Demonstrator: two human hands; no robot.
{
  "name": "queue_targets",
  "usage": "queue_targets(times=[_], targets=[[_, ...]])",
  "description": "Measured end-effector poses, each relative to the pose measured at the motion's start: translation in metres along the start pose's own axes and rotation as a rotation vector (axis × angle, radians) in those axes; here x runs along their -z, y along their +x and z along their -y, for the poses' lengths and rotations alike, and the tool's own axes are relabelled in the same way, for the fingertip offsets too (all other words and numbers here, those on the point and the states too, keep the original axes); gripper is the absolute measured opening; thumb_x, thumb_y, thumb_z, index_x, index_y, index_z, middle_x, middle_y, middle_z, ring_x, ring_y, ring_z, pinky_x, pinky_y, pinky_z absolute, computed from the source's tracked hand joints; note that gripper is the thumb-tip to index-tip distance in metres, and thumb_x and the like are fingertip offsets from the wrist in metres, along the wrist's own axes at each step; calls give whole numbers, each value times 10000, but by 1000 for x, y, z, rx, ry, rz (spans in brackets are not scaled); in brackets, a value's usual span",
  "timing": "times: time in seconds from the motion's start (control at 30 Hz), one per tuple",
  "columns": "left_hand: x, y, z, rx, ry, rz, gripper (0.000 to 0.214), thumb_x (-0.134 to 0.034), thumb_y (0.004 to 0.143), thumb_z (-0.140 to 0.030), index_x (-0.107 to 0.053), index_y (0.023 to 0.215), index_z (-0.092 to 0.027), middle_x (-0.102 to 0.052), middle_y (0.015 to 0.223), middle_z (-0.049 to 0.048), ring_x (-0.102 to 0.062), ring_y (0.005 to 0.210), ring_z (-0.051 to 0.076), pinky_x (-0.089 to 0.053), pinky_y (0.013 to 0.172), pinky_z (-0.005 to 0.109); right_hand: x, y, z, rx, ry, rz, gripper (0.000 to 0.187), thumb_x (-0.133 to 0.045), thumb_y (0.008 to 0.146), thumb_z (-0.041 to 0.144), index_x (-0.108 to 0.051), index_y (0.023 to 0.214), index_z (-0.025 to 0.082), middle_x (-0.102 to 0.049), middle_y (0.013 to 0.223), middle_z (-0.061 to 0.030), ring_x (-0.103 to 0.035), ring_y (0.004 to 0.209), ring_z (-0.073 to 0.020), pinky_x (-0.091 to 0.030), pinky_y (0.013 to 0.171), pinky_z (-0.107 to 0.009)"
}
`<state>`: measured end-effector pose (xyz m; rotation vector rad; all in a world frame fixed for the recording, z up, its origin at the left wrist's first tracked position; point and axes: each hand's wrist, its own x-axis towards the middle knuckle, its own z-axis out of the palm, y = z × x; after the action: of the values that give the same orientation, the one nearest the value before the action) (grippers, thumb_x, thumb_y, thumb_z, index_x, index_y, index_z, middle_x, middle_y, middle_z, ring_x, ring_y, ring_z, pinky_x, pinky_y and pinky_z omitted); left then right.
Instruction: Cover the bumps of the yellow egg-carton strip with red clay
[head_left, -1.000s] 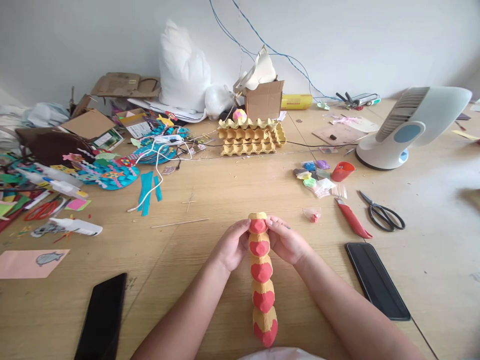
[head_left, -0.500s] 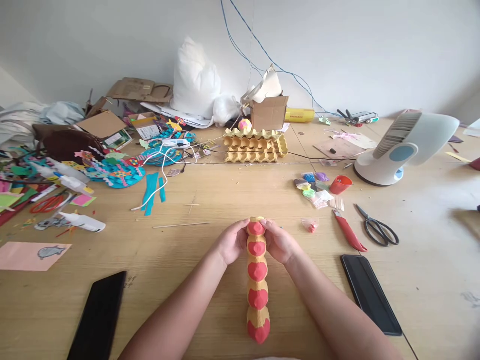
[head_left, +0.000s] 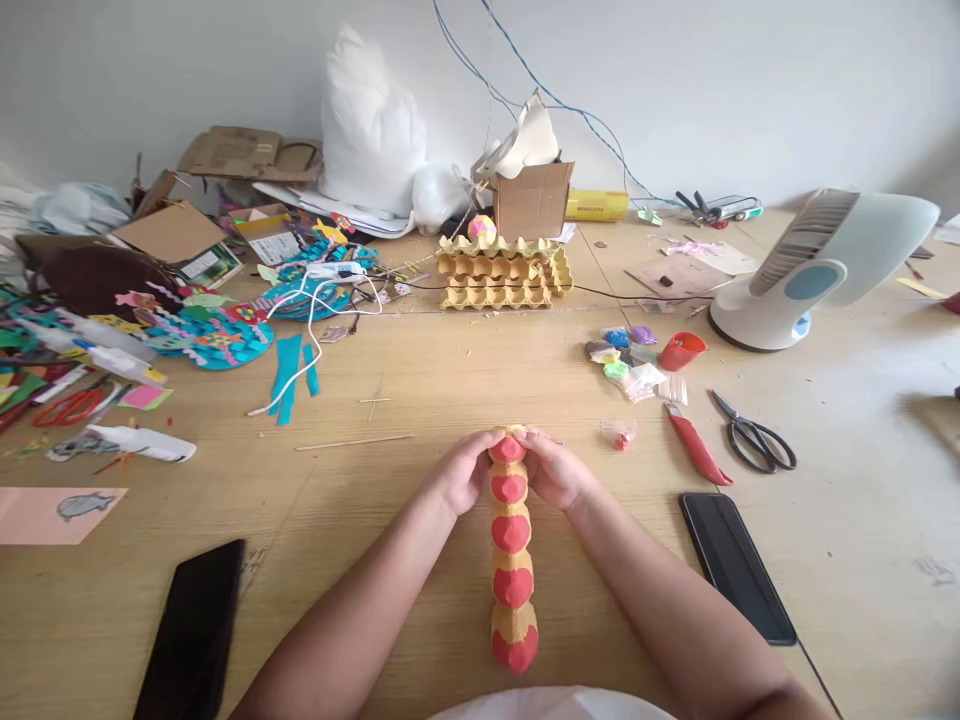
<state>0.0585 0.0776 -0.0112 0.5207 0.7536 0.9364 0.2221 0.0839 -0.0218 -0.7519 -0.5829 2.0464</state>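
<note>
A strip of egg carton cups (head_left: 513, 560), yellow-brown with red patches on its bumps, lies lengthwise toward me in the middle of the table. My left hand (head_left: 466, 472) grips the left side of its far end, thumb on top. On the right side of that same end, my right hand (head_left: 557, 468) is closed in a matching grip. The fingers under the strip are mostly hidden. A small bag with red clay-like stuff (head_left: 619, 434) lies to the right of my right hand, and a thin stick (head_left: 354, 443) lies beyond my left.
Scissors (head_left: 754, 435), a red-handled knife (head_left: 697, 445) and a phone (head_left: 736, 567) lie right; a black tablet-like slab (head_left: 191, 630) lies left. Egg cartons (head_left: 495, 292) stand at the back, near a white fan (head_left: 810, 280). Glue bottles and craft pieces crowd the left.
The view has shifted slightly, so most things sit a little higher and many further left. Both hands keep their hold on the strip's far end.
</note>
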Motion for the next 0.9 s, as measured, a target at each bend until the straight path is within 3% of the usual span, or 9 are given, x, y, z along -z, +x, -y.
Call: queue_targets(times=[0.13,0.23,0.37,0.47,0.67,0.9], targets=[[2,2,3,-6,-18,-45,364,-986,670,-449,-845,856,-169,-795,830,55,-697,767,192,-558,762,287,-2,-1,-1,-8,-6,-16,347,-964,731,432,-692,782,222,-725,768,9,-636,763,-184,-500,750,-307],[3,2,5,-12,-23,-63,364,-988,688,-465,-838,856,-179,-801,849,55,-704,778,194,-546,734,287,-6,-3,2,-71,-74,-10,357,-882,806,540,-715,857,228,-755,821,-26,-682,847,-236,-524,817,-351],[3,2,5,-48,35,6,425,-954,762,-540,-845,939,-169,-824,923,95,-746,873,246,-546,776,318,-9,-6,8,-137,-207,-81,416,-885,778,607,-723,894,242,-775,872,-22,-682,854,-232,-522,830,-356],[3,2,4,-62,79,48,441,-932,795,-566,-843,949,-162,-820,911,106,-748,878,257,-539,774,326,-10,-8,12,-159,-238,-113,397,-883,768,576,-748,923,237,-782,888,-27,-673,853,-227,-517,819,-352],[3,1,3,-68,81,33,419,-977,757,-529,-804,819,-152,-758,773,52,-661,700,175,-497,679,286,-14,-7,14,-159,-227,-174,256,-847,765,438,-740,860,226,-746,823,-16,-632,797,-210,-474,721,-330],[5,0,1,-92,110,54,448,-981,746,-556,-804,826,-152,-758,792,61,-670,726,185,-508,701,296,-19,-8,16,-121,-183,-174,239,-880,723,379,-694,755,234,-702,739,1,-599,741,-200,-456,696,-330]])
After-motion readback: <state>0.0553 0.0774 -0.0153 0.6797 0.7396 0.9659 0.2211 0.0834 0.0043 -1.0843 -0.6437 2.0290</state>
